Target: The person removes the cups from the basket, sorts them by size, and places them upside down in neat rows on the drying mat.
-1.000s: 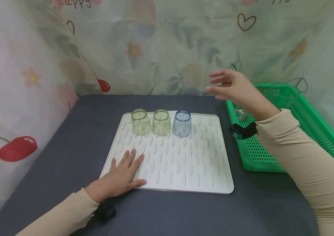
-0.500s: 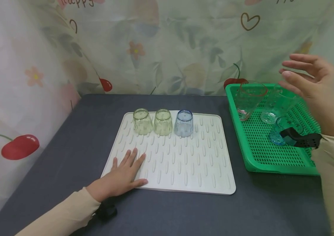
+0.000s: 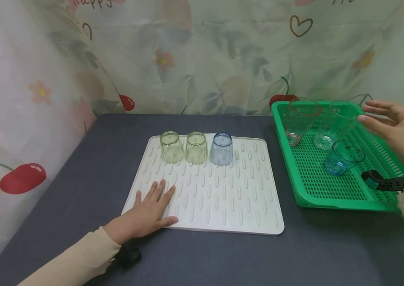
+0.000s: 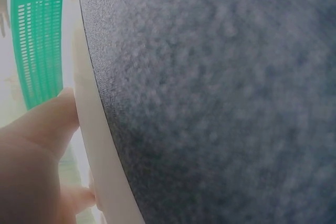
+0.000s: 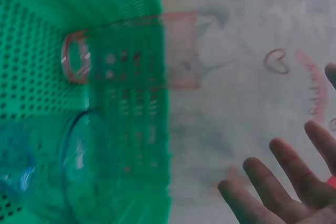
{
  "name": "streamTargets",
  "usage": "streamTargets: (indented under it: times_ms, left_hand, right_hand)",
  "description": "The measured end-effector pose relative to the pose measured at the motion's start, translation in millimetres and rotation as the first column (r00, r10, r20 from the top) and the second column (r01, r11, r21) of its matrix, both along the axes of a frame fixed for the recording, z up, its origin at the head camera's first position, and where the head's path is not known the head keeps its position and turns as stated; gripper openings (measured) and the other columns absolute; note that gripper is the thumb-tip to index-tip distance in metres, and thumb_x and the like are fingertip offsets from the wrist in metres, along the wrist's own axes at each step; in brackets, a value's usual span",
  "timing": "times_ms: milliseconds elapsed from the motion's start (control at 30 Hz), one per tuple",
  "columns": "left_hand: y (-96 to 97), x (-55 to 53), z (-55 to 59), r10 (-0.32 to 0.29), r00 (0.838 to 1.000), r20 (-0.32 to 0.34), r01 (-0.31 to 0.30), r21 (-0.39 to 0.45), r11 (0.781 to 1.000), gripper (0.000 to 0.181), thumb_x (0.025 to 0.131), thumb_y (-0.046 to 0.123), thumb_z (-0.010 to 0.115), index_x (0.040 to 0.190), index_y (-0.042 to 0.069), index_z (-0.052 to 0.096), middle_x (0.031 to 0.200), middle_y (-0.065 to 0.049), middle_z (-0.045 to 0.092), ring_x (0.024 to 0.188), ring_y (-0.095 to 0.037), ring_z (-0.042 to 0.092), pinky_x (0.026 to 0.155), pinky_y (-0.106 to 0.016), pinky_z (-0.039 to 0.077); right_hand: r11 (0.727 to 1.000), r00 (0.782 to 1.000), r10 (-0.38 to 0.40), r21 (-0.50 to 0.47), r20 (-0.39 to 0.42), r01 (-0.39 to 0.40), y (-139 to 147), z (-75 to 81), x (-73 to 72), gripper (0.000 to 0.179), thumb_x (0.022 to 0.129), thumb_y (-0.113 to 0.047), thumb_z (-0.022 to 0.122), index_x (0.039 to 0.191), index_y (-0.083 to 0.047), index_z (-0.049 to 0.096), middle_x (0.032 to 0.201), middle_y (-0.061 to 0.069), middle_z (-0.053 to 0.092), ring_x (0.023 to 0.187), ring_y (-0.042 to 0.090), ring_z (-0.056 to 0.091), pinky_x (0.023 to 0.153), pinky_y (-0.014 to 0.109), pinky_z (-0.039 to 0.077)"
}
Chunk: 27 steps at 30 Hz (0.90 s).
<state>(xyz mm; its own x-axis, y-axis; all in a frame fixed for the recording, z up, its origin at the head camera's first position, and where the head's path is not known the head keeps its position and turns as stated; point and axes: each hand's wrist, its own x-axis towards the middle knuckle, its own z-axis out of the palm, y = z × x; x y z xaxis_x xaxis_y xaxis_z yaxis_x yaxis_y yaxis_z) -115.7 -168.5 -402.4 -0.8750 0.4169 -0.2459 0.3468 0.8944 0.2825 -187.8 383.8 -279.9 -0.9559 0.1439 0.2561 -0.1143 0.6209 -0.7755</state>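
My left hand [image 3: 146,214] rests with spread fingers on the near left corner of a white ridged mat [image 3: 223,202]. In the left wrist view, its thumb [image 4: 50,121] lies along the mat's edge. Two green glasses [image 3: 171,149] and a light blue glass [image 3: 221,151] stand upside down in a row at the mat's back. My right hand [image 3: 398,131] hovers over the right side of the green basket [image 3: 345,203], holding nothing, fingers apart. Inside the basket stand a pink-rimmed glass [image 3: 302,123], a clear glass [image 3: 335,125] and a tilted blue glass [image 3: 343,159].
A thin clear curved rim [image 3: 360,97] shows at the basket's back right, partly behind my right hand. The dark tabletop [image 3: 223,258] surrounds the mat. A patterned cloth [image 3: 205,59] hangs behind the table and along the sides.
My right hand has moved from above the mat's back right corner rightward over the basket, then lower, uncovering the glasses in it. The left hand stays put.
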Motion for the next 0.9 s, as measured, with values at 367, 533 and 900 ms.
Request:
streamTargets:
  times_ms: [367,533,900]
  left_hand:
    - [-1.0,-0.1,1.3,0.01,1.0,0.009,-0.01,-0.005,1.0,0.089,0.09,0.061,0.054,0.156,0.013,0.019,0.161,-0.022,0.003,0.148,-0.041,0.0,0.103,-0.077,0.004]
    - [-0.3,0.9,2.6,0.008,1.0,0.006,-0.008,0.007,1.0,0.087,0.09,0.06,0.055,0.156,0.013,0.02,0.161,-0.022,0.004,0.148,-0.041,0.0,0.103,-0.078,0.005]
    - [-0.3,0.0,2.0,0.009,1.0,0.012,-0.009,0.0,1.0,0.089,0.089,0.061,0.055,0.156,0.015,0.019,0.161,-0.021,0.003,0.149,-0.04,0.0,0.105,-0.076,0.004]
  right_hand:
    - [0.932,0.885,0.147,0.237,0.442,-0.274,24,-20.4,-27.2,0.082,0.096,-0.049,0.052,0.155,-0.005,0.016,0.152,0.034,0.023,0.131,0.056,0.028,0.094,0.071,0.029]
    - [0.908,0.84,0.181,0.241,0.512,-0.342,30,-28.6,-30.9,0.084,0.096,-0.046,0.055,0.154,0.0,0.015,0.149,0.037,0.022,0.128,0.059,0.028,0.091,0.071,0.032]
    - [0.849,0.779,0.23,0.271,0.583,-0.453,38,-39.1,-33.5,0.081,0.095,-0.034,0.062,0.15,0.006,0.018,0.143,0.042,0.023,0.121,0.061,0.037,0.081,0.058,0.049]
